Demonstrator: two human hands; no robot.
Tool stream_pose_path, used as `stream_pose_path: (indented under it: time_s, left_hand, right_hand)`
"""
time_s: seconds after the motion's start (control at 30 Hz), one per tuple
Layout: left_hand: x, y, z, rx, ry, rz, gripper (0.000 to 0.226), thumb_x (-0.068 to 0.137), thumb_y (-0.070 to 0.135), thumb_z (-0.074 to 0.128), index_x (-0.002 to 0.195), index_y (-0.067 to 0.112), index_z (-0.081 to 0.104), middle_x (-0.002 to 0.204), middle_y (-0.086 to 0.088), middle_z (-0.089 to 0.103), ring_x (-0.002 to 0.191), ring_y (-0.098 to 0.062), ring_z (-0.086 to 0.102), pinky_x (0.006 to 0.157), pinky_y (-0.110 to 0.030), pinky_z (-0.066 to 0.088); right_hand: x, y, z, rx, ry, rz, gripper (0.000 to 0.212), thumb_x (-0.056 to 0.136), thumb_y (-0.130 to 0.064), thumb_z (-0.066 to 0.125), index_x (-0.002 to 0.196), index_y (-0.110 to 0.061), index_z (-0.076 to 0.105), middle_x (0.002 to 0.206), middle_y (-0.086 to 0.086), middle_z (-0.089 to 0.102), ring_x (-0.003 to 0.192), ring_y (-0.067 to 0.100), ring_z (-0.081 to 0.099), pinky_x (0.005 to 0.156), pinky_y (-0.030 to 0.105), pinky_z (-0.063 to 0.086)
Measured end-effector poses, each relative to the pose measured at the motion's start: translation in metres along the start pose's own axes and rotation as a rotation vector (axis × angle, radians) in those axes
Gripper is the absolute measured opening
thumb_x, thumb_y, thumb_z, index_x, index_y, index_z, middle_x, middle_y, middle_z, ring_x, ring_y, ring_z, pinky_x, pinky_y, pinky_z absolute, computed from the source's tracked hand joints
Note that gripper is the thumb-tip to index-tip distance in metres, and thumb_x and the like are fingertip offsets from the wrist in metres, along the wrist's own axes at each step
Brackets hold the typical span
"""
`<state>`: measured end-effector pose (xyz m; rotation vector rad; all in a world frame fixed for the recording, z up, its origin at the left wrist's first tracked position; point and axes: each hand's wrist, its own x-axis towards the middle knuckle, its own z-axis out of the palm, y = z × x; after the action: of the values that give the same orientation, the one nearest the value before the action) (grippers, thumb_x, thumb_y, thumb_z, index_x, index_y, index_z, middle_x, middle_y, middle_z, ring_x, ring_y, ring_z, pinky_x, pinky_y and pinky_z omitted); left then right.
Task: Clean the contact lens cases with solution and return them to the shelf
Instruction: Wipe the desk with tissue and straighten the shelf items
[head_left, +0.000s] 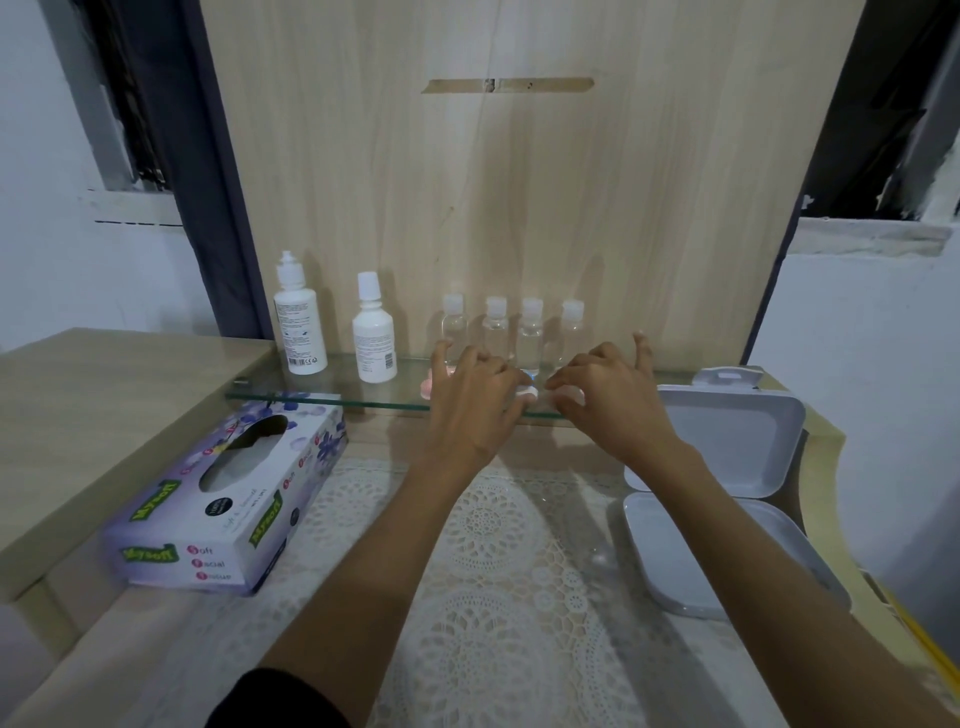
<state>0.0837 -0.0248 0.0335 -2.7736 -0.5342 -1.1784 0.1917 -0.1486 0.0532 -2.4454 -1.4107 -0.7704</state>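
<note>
Lens case (528, 393) lengthwise along shelf (311, 397), fingers (506, 374) pinching

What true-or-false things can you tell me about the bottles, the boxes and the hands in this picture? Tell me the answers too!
1. Four small clear bottles stand in a row on the glass shelf. True.
2. The tissue box lies on the right side. False: it lies on the left, below the shelf.
3. The left hand and the right hand both reach up to the glass shelf. True.
4. The white box is closed. False: its lid is open.
5. Two white bottles stand to the left of the clear ones. True.
</note>
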Motion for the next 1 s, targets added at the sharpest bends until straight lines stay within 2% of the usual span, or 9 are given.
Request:
stream_pose_path:
  time_s: [0.23, 0.53, 0.73, 0.9, 1.0]
  left_hand:
    - [0.003, 0.005, 0.009, 0.009, 0.022, 0.018, 0.016, 0.087, 0.039, 0.061, 0.094, 0.032, 0.074, 0.094, 0.01, 0.072, 0.103, -0.018, 0.055, 0.106, -0.045, 0.011]
    - [0.004, 0.004, 0.01, -0.006, 0.015, 0.018, 0.019, 0.089, 0.039, 0.058, 0.098, 0.031, 0.073, 0.097, 0.01, 0.071, 0.105, -0.017, 0.053, 0.108, -0.046, 0.013]
    - [0.0, 0.0, 0.004, -0.061, 0.012, -0.004, 0.036, 0.087, 0.047, 0.055, 0.117, 0.029, 0.064, 0.111, 0.005, 0.063, 0.113, -0.017, 0.051, 0.109, -0.048, 0.012]
    - [-0.007, -0.019, -0.003, -0.11, 0.07, -0.058, 0.046, 0.076, 0.037, 0.039, 0.113, 0.026, 0.065, 0.107, 0.004, 0.061, 0.11, -0.017, 0.052, 0.107, -0.052, 0.024]
    - [-0.012, -0.032, -0.005, -0.079, 0.063, -0.11, 0.042, 0.073, 0.032, 0.046, 0.108, 0.024, 0.067, 0.105, 0.004, 0.063, 0.107, -0.019, 0.053, 0.105, -0.05, 0.026]
  right_hand:
    - [0.0, 0.005, 0.0, 0.009, 0.02, 0.009, 0.021, 0.092, -0.032, 0.056, 0.107, -0.029, 0.071, 0.109, -0.007, 0.067, 0.113, 0.019, 0.047, 0.113, 0.053, -0.001]
    - [-0.001, 0.006, 0.003, 0.038, 0.053, 0.016, 0.019, 0.091, -0.029, 0.057, 0.104, -0.025, 0.07, 0.104, -0.005, 0.069, 0.11, 0.019, 0.049, 0.113, 0.051, 0.0]
    - [-0.004, 0.005, 0.004, 0.073, 0.105, 0.013, 0.024, 0.086, -0.032, 0.065, 0.109, -0.023, 0.068, 0.107, -0.001, 0.066, 0.11, 0.022, 0.052, 0.113, 0.055, 0.004]
    - [-0.002, -0.004, 0.002, 0.096, 0.163, 0.0, 0.027, 0.084, -0.029, 0.066, 0.109, -0.021, 0.068, 0.109, 0.0, 0.065, 0.113, 0.024, 0.05, 0.112, 0.056, 0.005]
    - [0.003, -0.017, 0.002, 0.111, 0.106, -0.027, 0.029, 0.087, -0.032, 0.063, 0.114, -0.023, 0.065, 0.115, -0.003, 0.063, 0.118, 0.021, 0.047, 0.113, 0.054, 0.001]
